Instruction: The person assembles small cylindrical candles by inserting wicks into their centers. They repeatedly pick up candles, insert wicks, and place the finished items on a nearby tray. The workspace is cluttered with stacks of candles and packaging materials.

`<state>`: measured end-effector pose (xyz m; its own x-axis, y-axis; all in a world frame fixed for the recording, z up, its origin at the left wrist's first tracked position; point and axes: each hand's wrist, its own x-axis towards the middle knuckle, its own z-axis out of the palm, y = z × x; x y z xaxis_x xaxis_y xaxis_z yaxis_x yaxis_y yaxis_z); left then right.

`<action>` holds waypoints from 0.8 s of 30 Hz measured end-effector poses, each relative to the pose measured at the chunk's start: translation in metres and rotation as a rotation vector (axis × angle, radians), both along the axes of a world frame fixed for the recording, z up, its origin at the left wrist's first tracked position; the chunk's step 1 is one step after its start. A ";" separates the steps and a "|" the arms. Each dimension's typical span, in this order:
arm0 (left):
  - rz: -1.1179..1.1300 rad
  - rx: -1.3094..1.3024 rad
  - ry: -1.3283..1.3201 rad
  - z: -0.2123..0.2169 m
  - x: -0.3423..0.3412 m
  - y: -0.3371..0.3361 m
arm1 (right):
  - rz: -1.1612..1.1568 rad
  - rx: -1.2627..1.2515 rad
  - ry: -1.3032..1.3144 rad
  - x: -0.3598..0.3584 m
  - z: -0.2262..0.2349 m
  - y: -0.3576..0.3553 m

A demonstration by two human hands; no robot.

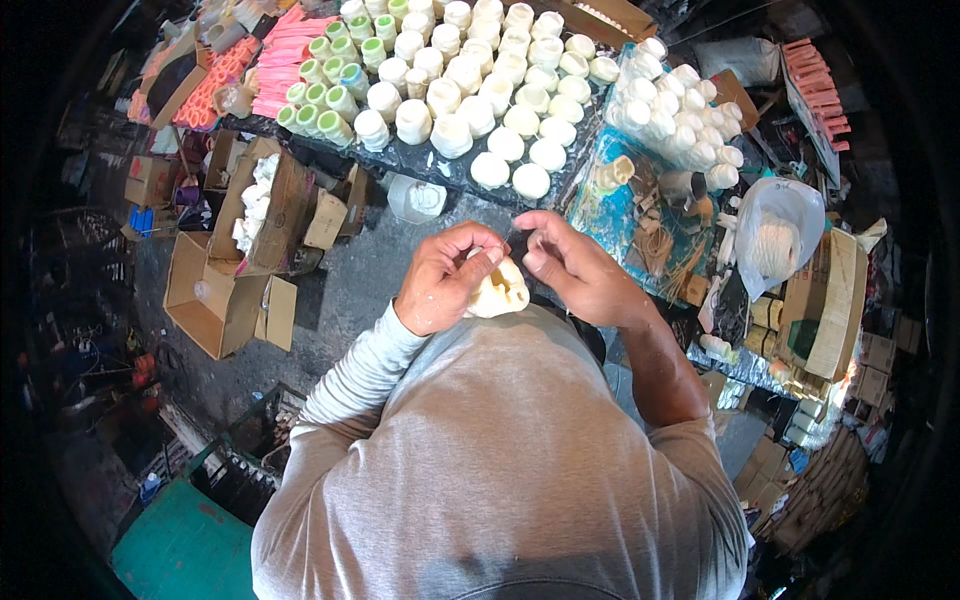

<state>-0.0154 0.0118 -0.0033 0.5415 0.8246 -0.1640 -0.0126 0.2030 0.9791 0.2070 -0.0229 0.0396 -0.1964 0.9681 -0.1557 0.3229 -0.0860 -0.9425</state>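
Note:
Close to my belly, my left hand (445, 282) grips a cream-coloured moulded piece (499, 291) with dark hollows in its side. The thumb and fingers of that hand pinch together at the piece's upper end. Just to the right and slightly above, my right hand (580, 268) is held with its thumb and fingers curled close together. Whatever may be between them is too small to make out. The right hand appears apart from the piece. Beyond both hands, rows of off-white rounded moulds (463, 75) stand on a dark table (400, 158).
Green-rimmed moulds (334, 127) and pink pieces (290, 60) share the table's left side. More white moulds (672, 105) crowd a blue-stained table (600, 200) at right, near a plastic bag with a string spool (775, 248). Cardboard boxes (215, 300) and a clear tub (415, 200) sit left.

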 end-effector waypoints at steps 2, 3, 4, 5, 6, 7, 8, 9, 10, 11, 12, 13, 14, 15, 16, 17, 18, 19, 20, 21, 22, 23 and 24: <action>0.006 -0.022 -0.025 -0.001 0.001 0.000 | 0.043 0.109 -0.075 0.006 0.001 0.003; 0.012 -0.036 -0.059 -0.001 0.001 0.000 | 0.061 0.185 -0.131 0.008 0.001 0.003; 0.015 -0.054 -0.090 -0.002 0.002 0.001 | 0.071 0.131 -0.100 0.009 0.001 0.003; 0.018 -0.073 -0.120 -0.002 0.002 0.001 | 0.070 0.085 -0.073 0.009 0.001 0.003; 0.014 -0.080 -0.112 -0.002 0.002 0.001 | 0.071 0.041 -0.045 0.009 0.000 0.003; 0.011 -0.086 -0.103 -0.002 0.002 0.002 | 0.036 0.010 -0.021 0.007 -0.001 0.003; 0.012 -0.087 -0.100 -0.002 0.002 0.002 | 0.003 -0.023 0.003 0.004 -0.003 0.003; 0.007 -0.084 -0.096 -0.002 0.002 0.003 | -0.014 -0.024 0.047 0.001 -0.004 0.004; 0.004 -0.076 -0.097 -0.001 0.001 0.004 | -0.046 -0.045 0.049 -0.001 -0.006 0.005; 0.004 -0.065 -0.100 -0.001 0.001 0.005 | -0.062 -0.037 0.070 -0.004 -0.008 0.006; -0.001 -0.087 -0.112 -0.001 0.001 0.005 | -0.092 -0.065 0.075 -0.005 -0.009 0.007; -0.003 -0.105 -0.124 -0.001 0.001 0.006 | -0.104 -0.012 0.064 -0.006 -0.010 0.007; -0.006 -0.123 -0.137 -0.001 0.001 0.007 | -0.129 0.005 0.036 -0.006 -0.010 0.008; -0.011 -0.126 -0.128 -0.001 0.001 0.008 | -0.154 0.022 0.015 -0.006 -0.010 0.010; -0.015 -0.129 -0.119 -0.001 0.001 0.009 | -0.151 -0.007 0.035 -0.007 -0.009 0.011; -0.018 -0.126 -0.110 0.000 0.001 0.009 | -0.148 -0.037 0.062 -0.007 -0.009 0.012; -0.023 -0.137 -0.116 0.000 0.001 0.010 | -0.145 -0.068 0.089 -0.008 -0.008 0.013; -0.027 -0.144 -0.122 0.000 0.001 0.011 | -0.146 -0.085 0.106 -0.008 -0.007 0.014; -0.033 -0.148 -0.132 0.001 0.001 0.012 | -0.148 -0.103 0.123 -0.009 -0.007 0.015; -0.035 -0.157 -0.122 0.001 0.001 0.012 | -0.147 -0.120 0.145 -0.009 -0.006 0.016; -0.038 -0.163 -0.116 0.001 0.001 0.013 | -0.150 -0.120 0.135 -0.009 -0.006 0.018; -0.042 -0.163 -0.116 0.001 0.001 0.013 | -0.149 -0.119 0.128 -0.009 -0.006 0.019; -0.042 -0.160 -0.109 0.002 0.001 0.014 | -0.149 -0.114 0.119 -0.008 -0.007 0.020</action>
<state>-0.0146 0.0259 -0.0017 0.5969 0.7689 -0.2293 -0.1052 0.3582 0.9277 0.1986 -0.0033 0.0330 -0.0760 0.9653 -0.2499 0.1861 -0.2325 -0.9546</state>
